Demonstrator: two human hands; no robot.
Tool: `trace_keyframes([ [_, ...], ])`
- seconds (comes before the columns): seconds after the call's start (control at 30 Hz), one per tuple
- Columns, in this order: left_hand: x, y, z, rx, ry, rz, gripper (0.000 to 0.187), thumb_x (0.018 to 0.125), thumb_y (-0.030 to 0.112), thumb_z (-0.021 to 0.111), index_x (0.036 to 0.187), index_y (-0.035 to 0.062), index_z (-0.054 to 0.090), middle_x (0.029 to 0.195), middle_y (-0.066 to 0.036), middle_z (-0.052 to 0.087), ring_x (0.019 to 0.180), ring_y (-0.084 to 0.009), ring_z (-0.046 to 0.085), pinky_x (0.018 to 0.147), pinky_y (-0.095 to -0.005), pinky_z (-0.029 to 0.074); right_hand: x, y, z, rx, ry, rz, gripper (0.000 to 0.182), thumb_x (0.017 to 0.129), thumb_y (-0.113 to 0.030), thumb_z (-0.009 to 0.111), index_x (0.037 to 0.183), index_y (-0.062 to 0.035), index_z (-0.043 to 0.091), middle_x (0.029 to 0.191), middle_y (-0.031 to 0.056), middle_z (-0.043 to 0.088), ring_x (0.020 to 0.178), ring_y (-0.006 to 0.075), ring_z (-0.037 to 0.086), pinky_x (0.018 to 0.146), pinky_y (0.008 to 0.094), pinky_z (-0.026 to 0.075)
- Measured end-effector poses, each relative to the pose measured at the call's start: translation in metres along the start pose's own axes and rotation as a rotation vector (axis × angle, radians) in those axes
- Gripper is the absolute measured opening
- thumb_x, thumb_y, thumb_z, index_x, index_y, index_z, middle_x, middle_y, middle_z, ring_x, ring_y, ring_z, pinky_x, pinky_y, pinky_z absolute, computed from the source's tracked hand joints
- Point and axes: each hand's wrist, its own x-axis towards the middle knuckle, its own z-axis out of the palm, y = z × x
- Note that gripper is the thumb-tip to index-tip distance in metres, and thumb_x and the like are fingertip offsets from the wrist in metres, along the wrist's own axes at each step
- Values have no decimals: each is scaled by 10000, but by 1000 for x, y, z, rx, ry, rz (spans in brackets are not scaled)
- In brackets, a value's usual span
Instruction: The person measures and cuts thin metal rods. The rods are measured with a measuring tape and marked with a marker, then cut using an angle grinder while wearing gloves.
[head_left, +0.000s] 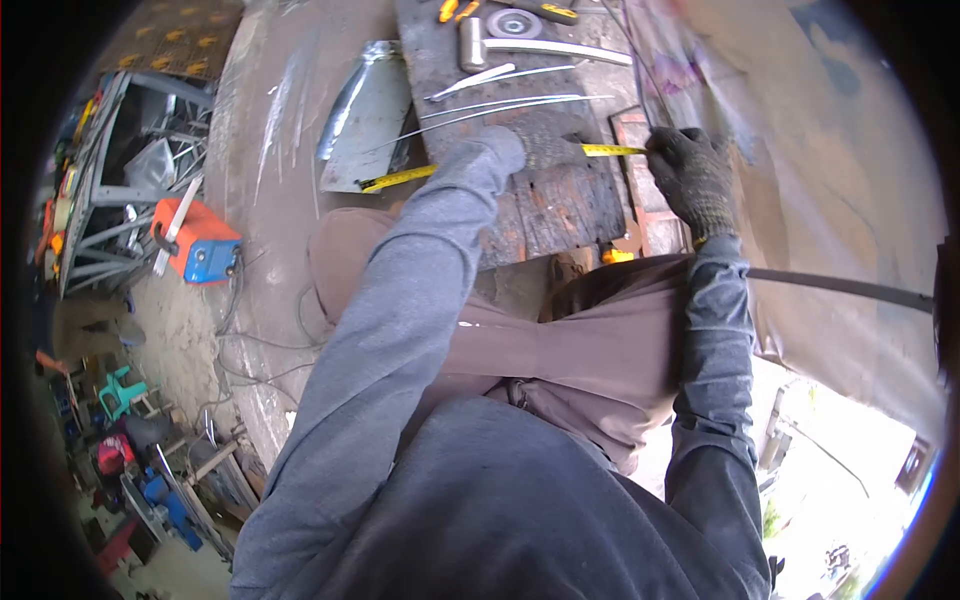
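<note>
My left hand (548, 140), in a dark knitted work glove, is closed over the middle of a yellow tape measure blade (400, 178). The blade comes out on both sides of it, above a dark, worn wooden board (560, 205). My right hand (690, 180), gloved too, grips the right end of the blade; whether the case is inside that fist is hidden. Left of the board lies a grey sheet-metal piece (372, 125), with the blade's left end over its lower edge. Thin metal rods (520, 104) rest just beyond my left hand.
A hammer (473, 45), a grey round disc (515, 24) and yellow-black tools (545, 10) lie at the far end of the board. An orange-and-blue machine (200, 243) with cables stands left, beside a metal frame (100, 190). A large brownish sheet (820, 170) spreads at right.
</note>
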Motion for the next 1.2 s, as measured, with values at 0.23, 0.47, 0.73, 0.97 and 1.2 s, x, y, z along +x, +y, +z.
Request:
trace_keyframes([
  [0.23,-10,14,-4,15,-60,-90,469,931,391,641,1366,216,638,1334,-100,655,1188,-291,633,1063,-404,463,-2,0,6,-91,3,78,254,890,-340,678,1104,-212,731,1042,96,675,990,345,636,875,472,496],
  [0.47,-12,-16,-10,51,-100,-63,501,944,398,614,1389,168,620,1399,-131,607,1238,-309,599,1086,-413,449,2,-5,1,21,-61,57,269,889,-348,692,1105,-193,734,1026,99,672,990,322,642,877,439,510],
  [0.73,-75,-2,-42,378,-166,-294,530,971,465,565,1372,123,621,1396,-165,593,1277,-345,565,1108,-428,426,11,-26,29,96,-250,-21,321,917,-456,622,1170,-274,699,1114,115,663,1099,326,650,952,481,509],
  [0.97,-115,-21,-50,218,-97,-332,526,965,460,576,1329,86,642,1360,-193,610,1264,-356,567,1096,-427,428,19,-61,36,71,-241,-90,291,924,-454,620,1166,-309,694,1139,123,651,1121,350,637,956,494,507],
  [1.2,-141,-37,-53,113,-31,-315,455,930,398,652,1252,76,678,1246,-181,665,1160,-337,614,1026,-416,471,29,-87,32,-96,-302,-105,350,938,-425,608,1231,-243,664,1147,141,645,1107,343,644,938,497,510],
])
